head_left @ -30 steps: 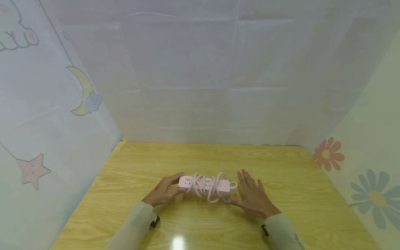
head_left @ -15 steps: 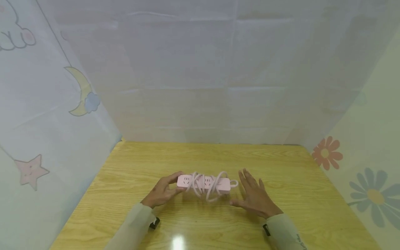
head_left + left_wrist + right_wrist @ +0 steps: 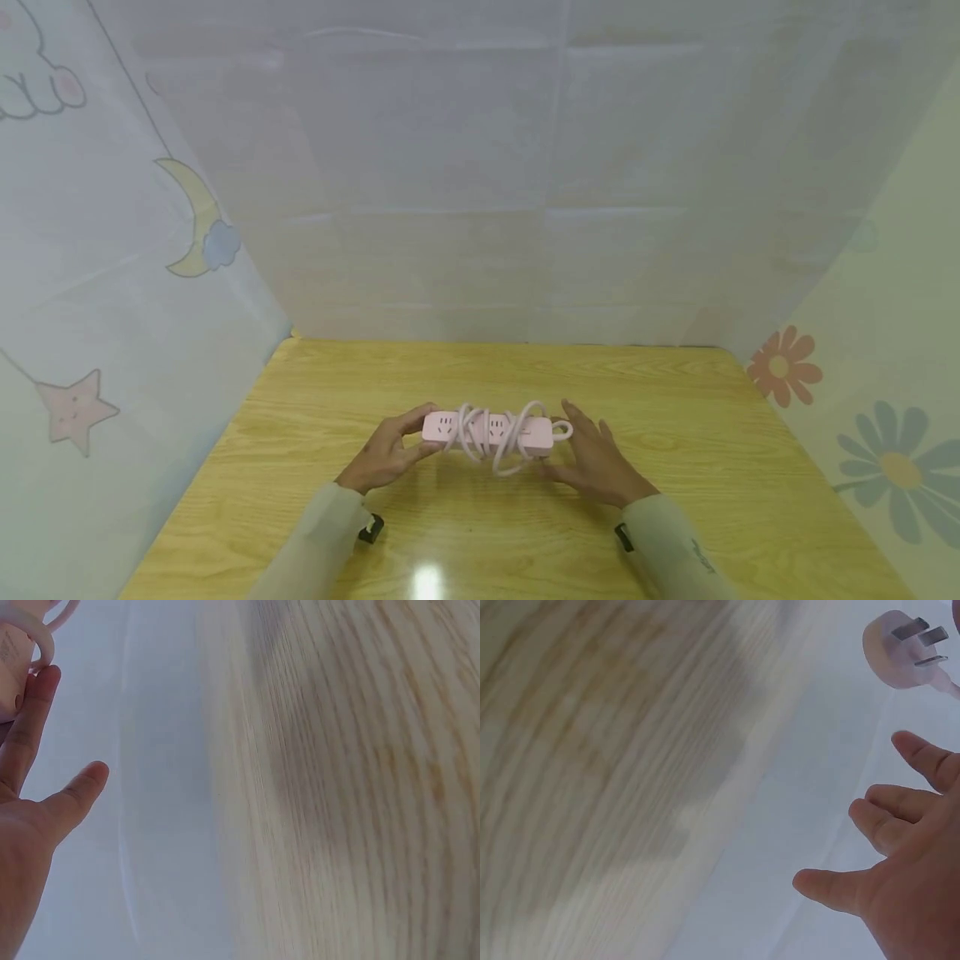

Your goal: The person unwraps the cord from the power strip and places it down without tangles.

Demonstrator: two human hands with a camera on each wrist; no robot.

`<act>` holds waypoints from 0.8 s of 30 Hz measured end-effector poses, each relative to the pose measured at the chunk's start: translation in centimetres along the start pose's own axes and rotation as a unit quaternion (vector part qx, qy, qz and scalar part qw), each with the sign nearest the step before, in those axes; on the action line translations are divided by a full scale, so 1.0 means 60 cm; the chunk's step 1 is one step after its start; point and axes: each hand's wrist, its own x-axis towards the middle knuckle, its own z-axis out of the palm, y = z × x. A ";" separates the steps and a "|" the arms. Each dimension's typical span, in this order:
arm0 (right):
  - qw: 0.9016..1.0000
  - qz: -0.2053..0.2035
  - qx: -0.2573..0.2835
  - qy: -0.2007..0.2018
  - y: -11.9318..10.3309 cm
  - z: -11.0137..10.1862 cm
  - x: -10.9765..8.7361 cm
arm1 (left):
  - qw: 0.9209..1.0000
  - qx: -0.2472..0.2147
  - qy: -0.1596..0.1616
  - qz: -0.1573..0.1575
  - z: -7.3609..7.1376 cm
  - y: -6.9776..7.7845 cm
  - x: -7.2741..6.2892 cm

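Observation:
A pink power strip [image 3: 536,435] with its pale cord [image 3: 512,437] looped around it hangs a little above the wooden table in the head view. My left hand [image 3: 384,450] grips its left end, thumb at the front and fingers behind. At the other end my right hand [image 3: 596,462] has its thumb by the lower front edge and a finger behind, apparently pinching it. The left wrist view shows part of the power strip [image 3: 11,667] above the fingers. In the right wrist view, a three-pin plug [image 3: 904,649] appears beyond the spread outer fingers; the right hand's hold is outside that view.
The wooden table [image 3: 480,533] runs back to a pale sheet wall [image 3: 480,250]. Printed side sheets stand at left and right, with a star [image 3: 77,411] and a moon [image 3: 197,221] on the left and flowers [image 3: 783,367] on the right.
My right hand has moved left and closed in on the strip's right end, where a gap showed half a second ago. The power strip has risen slightly, with the left hand still holding it.

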 end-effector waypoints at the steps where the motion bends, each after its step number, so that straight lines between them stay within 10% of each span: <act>1: 1.000 -0.001 0.002 -0.003 0.001 0.002 0.002 | 1.000 -0.003 -0.002 0.002 0.000 0.001 0.001; 24: 1.000 -0.020 0.007 0.003 0.012 0.017 0.022 | 1.000 -0.021 0.001 -0.006 0.006 0.005 -0.005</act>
